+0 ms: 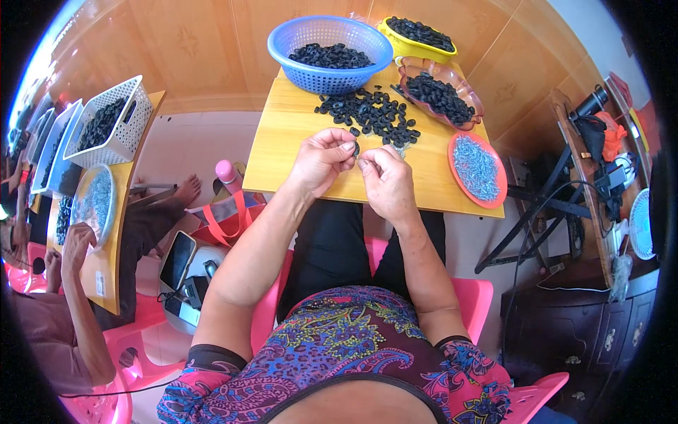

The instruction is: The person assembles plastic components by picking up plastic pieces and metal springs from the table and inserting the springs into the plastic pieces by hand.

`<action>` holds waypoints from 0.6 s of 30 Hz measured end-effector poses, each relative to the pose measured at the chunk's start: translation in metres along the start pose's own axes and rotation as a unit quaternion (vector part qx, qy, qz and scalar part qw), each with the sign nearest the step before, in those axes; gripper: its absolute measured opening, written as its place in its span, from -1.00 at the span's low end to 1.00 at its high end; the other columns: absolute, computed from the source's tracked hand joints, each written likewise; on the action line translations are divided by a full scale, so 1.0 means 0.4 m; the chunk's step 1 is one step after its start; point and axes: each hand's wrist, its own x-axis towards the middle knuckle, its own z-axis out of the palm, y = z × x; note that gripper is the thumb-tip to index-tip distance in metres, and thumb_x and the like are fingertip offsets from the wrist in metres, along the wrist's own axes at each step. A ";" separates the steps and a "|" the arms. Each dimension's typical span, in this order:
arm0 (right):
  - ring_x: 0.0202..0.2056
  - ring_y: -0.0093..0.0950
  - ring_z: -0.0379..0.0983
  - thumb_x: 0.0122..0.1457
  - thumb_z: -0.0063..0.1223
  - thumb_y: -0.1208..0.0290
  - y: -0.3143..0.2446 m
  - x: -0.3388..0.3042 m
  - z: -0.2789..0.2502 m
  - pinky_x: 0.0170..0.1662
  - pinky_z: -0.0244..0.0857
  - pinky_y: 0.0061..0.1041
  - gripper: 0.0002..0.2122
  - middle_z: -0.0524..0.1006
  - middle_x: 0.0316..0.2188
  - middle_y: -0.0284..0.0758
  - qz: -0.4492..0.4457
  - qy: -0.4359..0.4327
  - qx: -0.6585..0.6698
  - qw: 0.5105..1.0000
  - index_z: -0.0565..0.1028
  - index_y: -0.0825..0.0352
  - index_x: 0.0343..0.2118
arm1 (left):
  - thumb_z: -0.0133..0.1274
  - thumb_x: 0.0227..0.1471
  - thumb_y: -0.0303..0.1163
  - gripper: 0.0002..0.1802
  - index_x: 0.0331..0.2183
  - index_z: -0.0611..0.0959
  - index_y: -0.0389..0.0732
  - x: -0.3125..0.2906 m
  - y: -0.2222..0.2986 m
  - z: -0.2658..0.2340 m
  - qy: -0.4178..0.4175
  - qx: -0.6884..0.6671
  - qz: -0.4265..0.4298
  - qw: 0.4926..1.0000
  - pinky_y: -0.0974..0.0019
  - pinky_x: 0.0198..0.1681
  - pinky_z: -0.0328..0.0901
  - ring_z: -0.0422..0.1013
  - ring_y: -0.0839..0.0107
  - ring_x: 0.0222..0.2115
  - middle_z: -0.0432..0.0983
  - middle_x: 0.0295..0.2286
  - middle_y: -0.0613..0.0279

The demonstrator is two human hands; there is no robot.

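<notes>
Hold the black part (356,150) steady in the pinch of the left hand (326,161), over the table (282,134) before the loose pile (378,119), and align the right hand (388,182), fingertips pinched together, contents indiscernible, squarely beside it.

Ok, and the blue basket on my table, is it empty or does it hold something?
Partly full: small black parts lie inside the blue basket, and its bare inner wall shows above them.
</notes>
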 end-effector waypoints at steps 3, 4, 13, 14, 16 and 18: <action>-0.57 -0.58 0.35 0.02 0.11 0.61 0.003 0.004 0.004 -0.49 0.24 -0.61 -0.94 0.41 -0.55 -0.32 0.009 0.009 0.009 1.000 0.48 0.46 -0.45 | 0.03 -0.01 -0.61 -0.87 -0.32 0.53 -0.29 -0.003 -0.008 0.010 0.005 0.002 0.003 1.000 0.48 -0.47 0.34 0.40 0.48 -0.56 0.49 -0.50 0.23; -0.58 -0.57 0.35 0.01 0.13 0.60 0.006 0.007 0.007 -0.50 0.24 -0.61 -0.93 0.41 -0.55 -0.32 0.010 0.015 0.026 0.999 0.47 0.46 -0.45 | 0.03 0.00 -0.61 -0.87 -0.32 0.53 -0.29 -0.003 -0.009 0.011 0.010 -0.004 0.019 1.000 0.48 -0.48 0.33 0.40 0.48 -0.57 0.49 -0.50 0.23; -0.56 -0.56 0.30 0.10 0.10 0.45 0.077 0.074 0.003 -0.45 0.22 -0.60 -0.85 0.44 -0.56 -0.31 0.021 0.000 0.003 1.000 0.49 0.45 -0.45 | -0.10 0.08 -0.50 -0.90 -0.31 0.47 -0.25 0.022 0.038 -0.058 0.043 -0.117 -0.004 0.992 0.33 -0.46 0.33 0.40 0.41 -0.60 0.47 -0.52 0.16; -0.55 -0.56 0.32 0.10 0.09 0.46 0.087 0.085 0.001 -0.44 0.23 -0.59 -0.86 0.45 -0.55 -0.29 0.006 -0.016 -0.009 1.000 0.50 0.45 -0.45 | -0.14 0.10 -0.47 -0.90 -0.31 0.44 -0.23 0.027 0.048 -0.069 0.080 -0.126 0.002 0.989 0.30 -0.45 0.33 0.39 0.40 -0.59 0.47 -0.53 0.15; -0.50 -0.42 0.41 0.07 0.09 0.46 0.102 0.102 0.008 -0.39 0.28 -0.50 -0.87 0.47 -0.53 -0.21 0.061 -0.054 -0.046 0.996 0.52 0.44 -0.44 | -0.15 0.10 -0.47 -0.89 -0.30 0.44 -0.24 0.034 0.051 -0.078 0.095 -0.127 -0.007 0.987 0.31 -0.45 0.33 0.39 0.40 -0.59 0.46 -0.53 0.15; -0.44 -0.20 0.44 0.02 0.06 0.43 0.111 0.116 0.030 -0.32 0.32 -0.29 -0.90 0.49 -0.52 -0.13 -0.044 -0.156 -0.149 0.976 0.54 0.34 -0.45 | -0.16 0.10 -0.48 -0.89 -0.30 0.44 -0.24 0.036 0.051 -0.083 0.129 -0.120 -0.002 0.984 0.31 -0.45 0.33 0.39 0.39 -0.59 0.46 -0.53 0.15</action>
